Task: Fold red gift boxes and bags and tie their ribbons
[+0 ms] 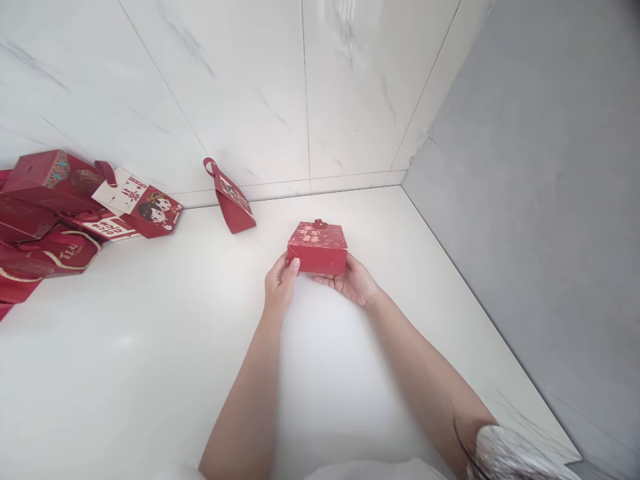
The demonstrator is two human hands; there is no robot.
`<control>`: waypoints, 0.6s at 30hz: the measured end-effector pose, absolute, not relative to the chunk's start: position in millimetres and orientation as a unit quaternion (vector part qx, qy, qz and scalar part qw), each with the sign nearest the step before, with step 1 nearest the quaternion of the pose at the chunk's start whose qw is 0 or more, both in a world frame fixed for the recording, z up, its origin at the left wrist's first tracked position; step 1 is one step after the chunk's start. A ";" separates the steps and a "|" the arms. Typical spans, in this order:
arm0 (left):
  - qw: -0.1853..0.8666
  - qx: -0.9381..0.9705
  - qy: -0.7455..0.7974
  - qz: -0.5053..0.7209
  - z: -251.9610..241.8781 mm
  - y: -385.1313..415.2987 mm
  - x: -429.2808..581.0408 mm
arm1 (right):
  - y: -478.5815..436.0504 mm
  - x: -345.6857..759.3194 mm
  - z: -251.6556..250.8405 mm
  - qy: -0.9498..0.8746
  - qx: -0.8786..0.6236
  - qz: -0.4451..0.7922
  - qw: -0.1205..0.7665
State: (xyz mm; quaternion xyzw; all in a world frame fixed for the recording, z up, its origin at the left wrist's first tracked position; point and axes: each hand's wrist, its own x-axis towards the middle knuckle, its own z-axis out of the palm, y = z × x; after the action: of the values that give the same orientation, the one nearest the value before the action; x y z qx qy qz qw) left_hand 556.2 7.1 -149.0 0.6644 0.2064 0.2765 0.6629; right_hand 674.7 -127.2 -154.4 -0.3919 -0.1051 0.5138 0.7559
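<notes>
A red gift box (317, 259) with pale printed characters and a small strap at its far end is held between both hands, its flat base turned toward me. My left hand (283, 280) grips its left side, thumb on the lower left corner. From the right and below, my right hand (354, 281) supports it, palm partly up and fingers reaching under the base. Part of the fingers of each hand is hidden behind the box. Beyond it to the left, a triangular red gift box (235, 207) with a loop handle stands near the wall.
Several red gift boxes and bags crowd the left side, among them a box with cartoon faces (157, 212) and a bag with a rope handle (70, 252). A marbled tile wall (260, 87) bounds the white table (150, 373) behind; a grey wall (540, 173) bounds it right.
</notes>
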 end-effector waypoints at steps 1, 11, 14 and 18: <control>0.661 0.663 0.220 0.273 -147.7 7.3 555.3 | -126.6 674.9 -154.3 -0.102 -0.395 0.516 0.753; 0.669 0.649 0.249 0.262 -146.8 8.8 551.1 | -126.7 675.9 -155.6 -0.104 -0.394 0.521 0.750; 0.675 0.642 0.251 0.263 -148.4 9.5 551.7 | -126.3 675.7 -155.8 -0.105 -0.400 0.517 0.750; 0.677 0.639 0.252 0.263 -149.9 10.2 552.1 | -126.5 675.7 -156.7 -0.103 -0.399 0.518 0.750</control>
State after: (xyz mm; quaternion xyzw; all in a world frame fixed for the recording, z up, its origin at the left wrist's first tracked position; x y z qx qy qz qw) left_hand 552.1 10.2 -149.9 0.6395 0.2516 0.2630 0.6772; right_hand 675.7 -126.5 -156.7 -0.3988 -0.1032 0.5178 0.7498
